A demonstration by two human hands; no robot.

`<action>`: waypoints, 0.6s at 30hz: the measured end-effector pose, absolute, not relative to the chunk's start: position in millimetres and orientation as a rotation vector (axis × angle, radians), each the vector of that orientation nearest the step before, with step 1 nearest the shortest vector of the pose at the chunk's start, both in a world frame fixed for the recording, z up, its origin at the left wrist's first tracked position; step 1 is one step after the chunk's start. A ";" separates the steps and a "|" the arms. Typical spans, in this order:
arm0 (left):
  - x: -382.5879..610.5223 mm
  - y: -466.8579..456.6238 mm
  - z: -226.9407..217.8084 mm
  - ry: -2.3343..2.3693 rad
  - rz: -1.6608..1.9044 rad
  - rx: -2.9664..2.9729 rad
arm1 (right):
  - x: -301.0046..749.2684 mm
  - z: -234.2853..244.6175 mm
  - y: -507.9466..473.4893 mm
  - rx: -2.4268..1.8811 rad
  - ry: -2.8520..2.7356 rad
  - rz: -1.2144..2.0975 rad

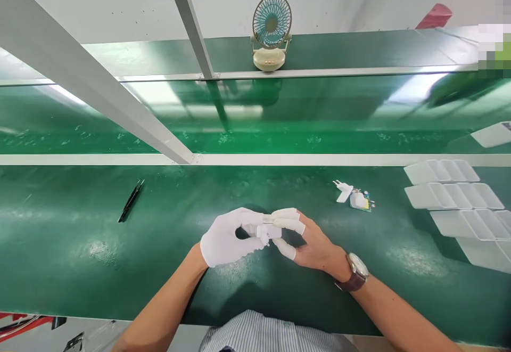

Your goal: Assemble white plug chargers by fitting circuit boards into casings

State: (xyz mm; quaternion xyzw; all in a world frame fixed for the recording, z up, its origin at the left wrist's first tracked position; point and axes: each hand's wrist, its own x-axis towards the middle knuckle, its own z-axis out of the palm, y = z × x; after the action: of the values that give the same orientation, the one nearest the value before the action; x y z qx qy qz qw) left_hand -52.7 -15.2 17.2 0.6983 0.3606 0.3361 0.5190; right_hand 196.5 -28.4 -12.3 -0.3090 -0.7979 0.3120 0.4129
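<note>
Near the front middle of the green table, my left hand [232, 238] in a white glove is closed on a small white plastic housing [261, 231]. My right hand [305, 239], with white finger cots on several fingers, grips the right end of the same housing. The fingers cover much of the piece, so its exact kind does not show. To the right lies a small circuit board [361, 201] with a white block on it. Touching or close beside it is a white plastic part [344, 190] with prongs.
Black tweezers [131, 201] lie on the left of the green table [167, 267]. Clear divided trays [459, 197] overlap at the right. A small fan [272, 30] stands on the back shelf. A slanted white metal post [120, 86] crosses the left side.
</note>
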 end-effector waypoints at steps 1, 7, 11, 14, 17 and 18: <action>-52.4 -14.8 17.9 0.869 0.817 1.677 | 196.6 -11.8 -28.3 -0.783 -2.004 0.794; -49.4 -9.6 27.1 0.907 0.743 1.737 | 196.5 -10.8 -27.2 -0.798 -1.983 0.813; -48.2 -7.5 27.3 0.867 0.742 1.714 | 196.9 -12.4 -27.9 -0.798 -1.967 0.804; -47.8 -7.2 24.2 0.830 0.764 1.646 | 197.4 -14.0 -29.1 -0.802 -1.977 0.801; -47.2 -6.5 22.8 0.773 0.762 1.552 | 197.3 -14.3 -29.1 -0.800 -1.989 0.800; -47.2 -6.3 22.6 0.753 0.746 1.532 | 197.2 -14.0 -28.8 -0.793 -1.987 0.792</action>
State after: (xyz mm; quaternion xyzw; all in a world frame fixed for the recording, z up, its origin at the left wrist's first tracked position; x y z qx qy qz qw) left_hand -47.2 -6.3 22.6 0.6598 0.3243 0.3213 0.5968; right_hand 197.2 -28.8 -14.0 -0.3159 -0.7916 0.3156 0.4170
